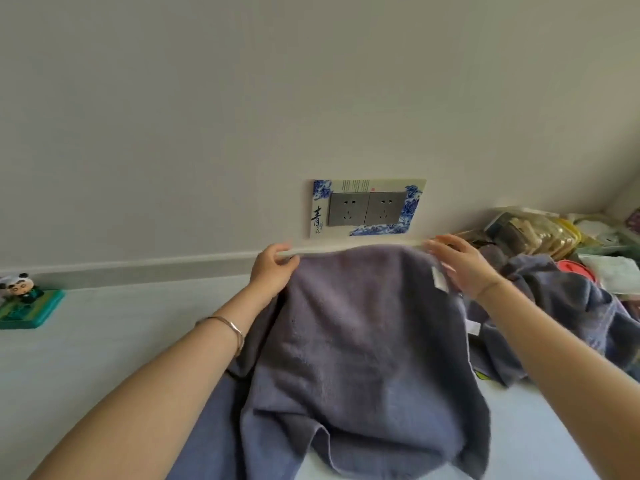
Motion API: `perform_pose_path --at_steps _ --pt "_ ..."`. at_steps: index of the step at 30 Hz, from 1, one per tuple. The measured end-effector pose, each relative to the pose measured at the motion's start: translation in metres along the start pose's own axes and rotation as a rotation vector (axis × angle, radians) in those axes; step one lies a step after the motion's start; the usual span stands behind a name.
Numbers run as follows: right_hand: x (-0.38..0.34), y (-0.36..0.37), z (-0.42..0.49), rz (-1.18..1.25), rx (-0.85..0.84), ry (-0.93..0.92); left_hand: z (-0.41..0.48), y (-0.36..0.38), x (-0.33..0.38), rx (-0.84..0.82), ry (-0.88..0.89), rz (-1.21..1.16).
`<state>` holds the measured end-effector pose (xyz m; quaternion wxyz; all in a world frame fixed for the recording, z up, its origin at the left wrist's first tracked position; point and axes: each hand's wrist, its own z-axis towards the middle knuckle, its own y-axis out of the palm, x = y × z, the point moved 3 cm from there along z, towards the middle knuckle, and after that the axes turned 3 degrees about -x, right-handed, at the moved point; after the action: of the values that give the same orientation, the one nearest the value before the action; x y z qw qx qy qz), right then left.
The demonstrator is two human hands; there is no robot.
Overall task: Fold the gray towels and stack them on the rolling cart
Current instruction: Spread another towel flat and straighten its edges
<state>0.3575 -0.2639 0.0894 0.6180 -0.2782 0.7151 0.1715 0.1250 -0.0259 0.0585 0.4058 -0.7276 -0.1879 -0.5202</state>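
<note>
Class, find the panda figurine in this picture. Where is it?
Head view, far left edge: the panda figurine stands on a teal base by the wall's skirting, well left of the left hand gripping the gray towel.

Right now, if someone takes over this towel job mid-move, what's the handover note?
Left hand: grips the upper left corner of the gray towel, which is held up and spread out.
Right hand: at the towel's upper right corner; it is blurred, so I cannot tell its grip.
Towel pile: crumpled at the right. A blue-gray cloth lies on the white surface below.
Done: no folded towel in view, and the rolling cart is out of view.
Left: fold this towel, then the pile, and stack them on the cart.
</note>
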Motion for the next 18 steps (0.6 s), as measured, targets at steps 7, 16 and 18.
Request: perform_pose_path --at_steps 7,16,18 --pt "0.13 -0.023 -0.016 -0.323 0.117 0.288 -0.015 0.073 -0.066 -0.193 0.093 0.367" --pt "0.178 -0.029 -0.036 -0.815 0.312 0.348 -0.047 0.141 -0.105 -0.578 0.071 0.982" --pt "0.188 -0.038 -0.037 -0.781 0.323 0.386 -0.054 0.145 -0.111 -0.556 0.093 1.016"
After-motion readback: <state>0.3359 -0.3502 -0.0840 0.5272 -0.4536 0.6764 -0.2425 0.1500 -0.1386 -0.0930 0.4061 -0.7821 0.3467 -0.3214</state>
